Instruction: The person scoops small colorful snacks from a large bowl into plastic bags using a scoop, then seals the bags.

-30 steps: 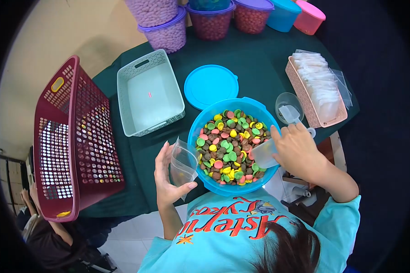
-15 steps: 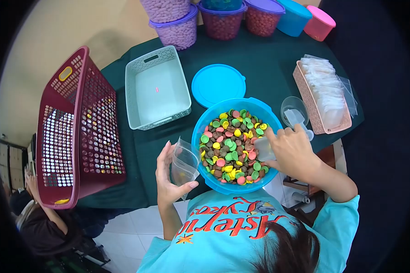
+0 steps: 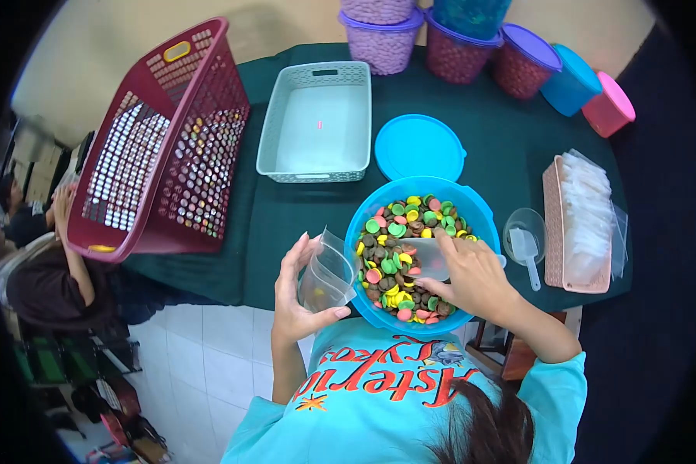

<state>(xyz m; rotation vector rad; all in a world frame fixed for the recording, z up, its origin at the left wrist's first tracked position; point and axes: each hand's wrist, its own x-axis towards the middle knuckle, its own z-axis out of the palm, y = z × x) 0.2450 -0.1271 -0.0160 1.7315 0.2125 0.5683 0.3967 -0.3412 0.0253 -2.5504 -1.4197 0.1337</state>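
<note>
My left hand [image 3: 292, 300] is closed round the side of a clear plastic pouch [image 3: 329, 277], its mouth spread open beside the tub. A few small coloured pieces appear inside or through the pouch, low down. With my right hand [image 3: 475, 280] I grip a translucent scoop [image 3: 430, 260], its front end among the chips in a round blue tub [image 3: 483, 210]. Brown, green, yellow and pink chip-shaped sweets [image 3: 398, 298] fill much of the tub. My right fingers partly hide the scoop's handle.
A pale green basket [image 3: 317, 176] and a blue lid [image 3: 420, 148] lie behind the tub. A maroon laundry basket [image 3: 201, 185] stands left. To the right are a clear bowl with a small spoon [image 3: 524, 243] and a pink basket of plastic bags [image 3: 588, 224]. Lidded tubs [image 3: 456, 58] line the back.
The scoop has moved left and deeper among the chips with my right hand. My left hand still holds the pouch beside the tub. The whole view has turned.
</note>
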